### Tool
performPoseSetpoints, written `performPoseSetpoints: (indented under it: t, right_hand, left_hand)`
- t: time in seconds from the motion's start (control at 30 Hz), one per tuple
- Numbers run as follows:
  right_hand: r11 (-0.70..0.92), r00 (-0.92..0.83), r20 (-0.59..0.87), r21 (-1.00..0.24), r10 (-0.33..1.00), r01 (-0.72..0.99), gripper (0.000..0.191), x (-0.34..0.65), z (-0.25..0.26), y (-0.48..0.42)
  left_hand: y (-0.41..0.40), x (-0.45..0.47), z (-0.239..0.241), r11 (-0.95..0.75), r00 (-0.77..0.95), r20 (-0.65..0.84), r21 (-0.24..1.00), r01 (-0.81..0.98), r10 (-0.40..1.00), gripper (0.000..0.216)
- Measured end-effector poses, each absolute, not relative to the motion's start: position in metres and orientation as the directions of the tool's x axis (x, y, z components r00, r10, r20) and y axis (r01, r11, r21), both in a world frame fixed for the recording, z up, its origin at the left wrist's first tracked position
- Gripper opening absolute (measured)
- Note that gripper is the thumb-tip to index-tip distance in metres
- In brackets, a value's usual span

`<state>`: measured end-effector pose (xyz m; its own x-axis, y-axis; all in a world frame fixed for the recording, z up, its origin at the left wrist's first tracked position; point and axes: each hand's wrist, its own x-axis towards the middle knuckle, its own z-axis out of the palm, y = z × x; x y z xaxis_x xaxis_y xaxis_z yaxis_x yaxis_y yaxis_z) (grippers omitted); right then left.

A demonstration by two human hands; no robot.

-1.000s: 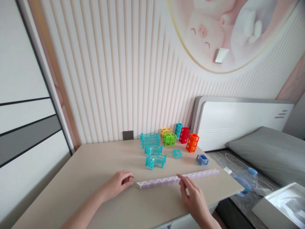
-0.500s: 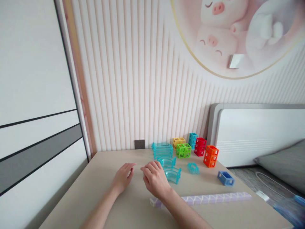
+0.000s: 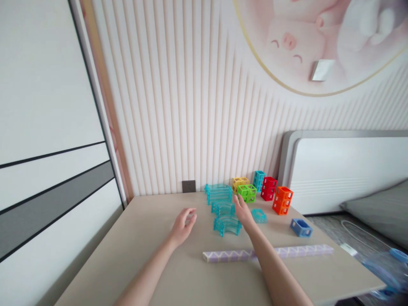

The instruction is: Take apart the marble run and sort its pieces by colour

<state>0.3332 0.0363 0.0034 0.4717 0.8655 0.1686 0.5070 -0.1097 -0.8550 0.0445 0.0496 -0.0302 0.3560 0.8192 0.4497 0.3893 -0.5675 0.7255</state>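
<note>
Standing in a row toward the wall [image 3: 165, 106], three teal tracks [image 3: 227, 226] occupy the middle of the surface [image 3: 165, 272]. The right hand [image 3: 244, 211] is released, its fingers loosely extended just beside the tracks and near the green block [image 3: 247, 194]; whether it touches either, I cannot tell. The left hand [image 3: 183, 226] is released too, fingers slightly bent, thumb parted, left of the tracks and apart from them. The purple bar [image 3: 306, 250] lies nearer, partly hidden by the right forearm [image 3: 276, 263]. To the right sit the teal ring [image 3: 259, 216] and blue block [image 3: 301, 228]; behind are the yellow block [image 3: 239, 182], teal tower [image 3: 259, 181], red tower [image 3: 268, 188] and orange tower [image 3: 282, 200].
</note>
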Motion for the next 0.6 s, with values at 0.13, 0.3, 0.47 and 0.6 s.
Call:
performPoseSetpoints:
  t: [0.13, 0.3, 0.47, 0.6]
  right_hand:
    - [-0.109, 0.452, 0.110, -0.896, 0.885, 0.431, 0.085, 0.317, -0.011, 0.042]
    - [-0.032, 0.362, 0.124, -0.918, 0.924, 0.395, 0.083, 0.281, -0.022, 0.044]
    - [0.092, 0.227, 0.192, -0.917, 0.955, 0.388, 0.071, 0.255, -0.028, 0.038]
    - [0.234, 0.040, 0.289, -0.840, 0.956, 0.489, 0.064, 0.256, -0.029, 0.025]
  left_hand:
    - [0.052, 0.069, -0.040, -0.644, 0.483, 0.456, 0.675, 0.359, 0.747, 0.050]
    - [0.053, 0.067, -0.057, -0.650, 0.554, 0.397, 0.652, 0.391, 0.732, 0.084]
    - [0.049, 0.051, -0.057, -0.623, 0.489, 0.402, 0.620, 0.477, 0.774, 0.084]
    - [0.048, 0.037, -0.051, -0.600, 0.434, 0.418, 0.616, 0.510, 0.798, 0.052]
